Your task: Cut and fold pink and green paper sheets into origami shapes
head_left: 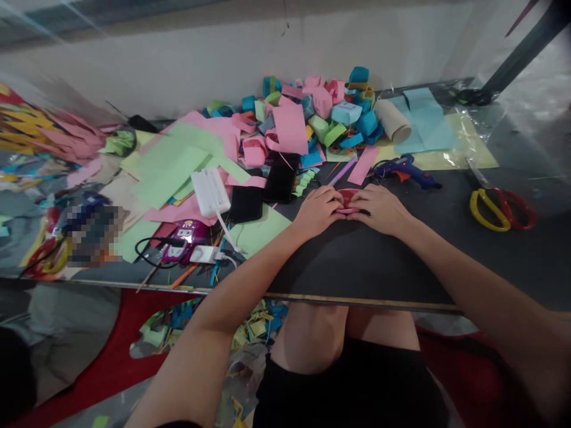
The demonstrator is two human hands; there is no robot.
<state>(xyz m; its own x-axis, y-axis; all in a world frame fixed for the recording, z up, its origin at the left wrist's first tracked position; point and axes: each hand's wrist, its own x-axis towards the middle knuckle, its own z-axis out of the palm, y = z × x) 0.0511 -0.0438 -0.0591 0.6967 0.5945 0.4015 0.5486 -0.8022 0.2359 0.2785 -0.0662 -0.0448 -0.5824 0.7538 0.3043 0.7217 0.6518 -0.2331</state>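
My left hand (316, 210) and my right hand (380, 209) meet over the dark tabletop, fingers bent around a curled pink paper piece (347, 198). Both hold it from opposite sides. My fingertips cover part of it, so its full shape is hidden. Just beyond the left hand lies a purple pen-like stick (342, 172). Past the right hand are a flat pink paper strip (363, 165) and a blue glue gun (408, 171) with an orange trigger. Scissors (502, 209) with one yellow and one red handle lie farther right.
A heap of coloured paper loops (319, 116) stands against the wall beside a cardboard tube (392, 120). To the left are green paper sheets (172, 163), a white power bank (210, 191), a black phone (281, 178) and a purple device (185, 238) with cables. The table's front edge (357, 302) crosses above my knees.
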